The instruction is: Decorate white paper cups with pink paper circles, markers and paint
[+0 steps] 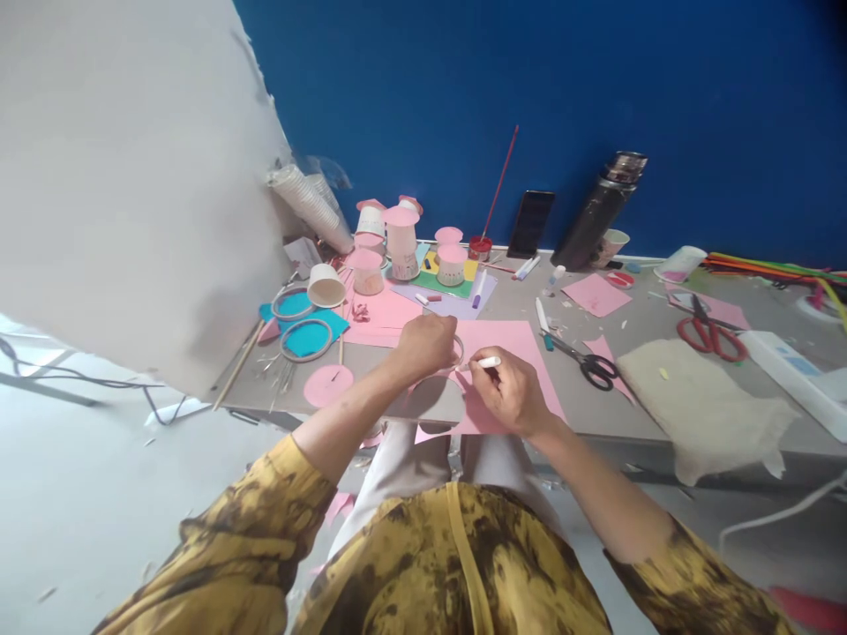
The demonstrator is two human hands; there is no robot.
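Observation:
My left hand (423, 346) is closed on a round tape ring (458, 350), pressing it flat on a pink paper sheet (513, 348) at the table's near edge. My right hand (509, 388) is closed on a white marker (488, 362), its tip at the ring's rim. A cut pink paper circle (327, 384) lies to the left of my left hand. Several white paper cups with pink round tops (401, 231) stand at the back.
Black-handled scissors (588, 362) lie right of the pink sheet, red-handled scissors (709, 332) farther right. Two rings rest on teal paper (305, 335). A phone (530, 223), a dark flask (599, 212), a red paint pot with brush (481, 245) and a beige cloth (701, 401) are also on the table.

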